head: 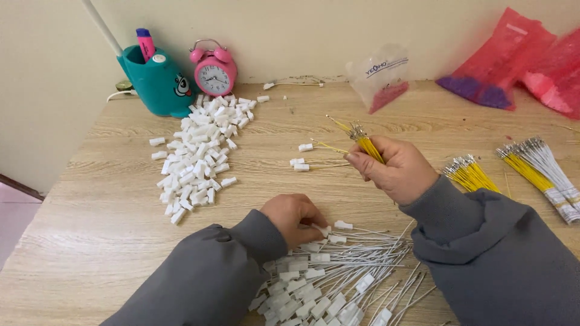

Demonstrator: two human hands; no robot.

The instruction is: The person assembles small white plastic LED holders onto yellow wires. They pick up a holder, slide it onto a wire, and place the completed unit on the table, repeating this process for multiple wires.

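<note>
Yellow wires (367, 145) sit in a small bunch in the right hand (396, 169), which is closed tight around them. Their metal tips point up and to the left, away from the person, so the bunch runs long from the fist toward the pile of white plugs (202, 151). The left hand (295, 218) is lower and nearer the person. It is curled, fingers pinching a white plug (322, 230) on the heap of white wires (338, 271) on the table (90, 229).
</note>
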